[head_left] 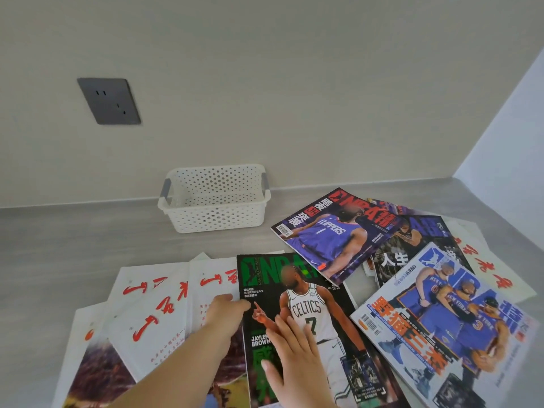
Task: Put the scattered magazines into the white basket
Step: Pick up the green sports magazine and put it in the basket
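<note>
A white perforated basket (216, 212) with grey handles stands against the back wall and holds nothing. Several magazines lie scattered on the grey surface in front of it. A black and green Celtics magazine (318, 293) lies in the middle. My left hand (225, 315) grips its left edge, thumb on the cover. My right hand (297, 357) rests flat on its lower cover, fingers spread. A purple Clippers magazine (332, 240) lies behind it to the right, and a blue Knicks magazine (447, 322) lies at the right.
White magazines with red lettering (156, 304) overlap at the left, partly under my left arm. A dark magazine (412, 254) and another white one (494, 275) lie under the right pile. A grey wall socket (109, 101) is on the back wall. A side wall closes the right.
</note>
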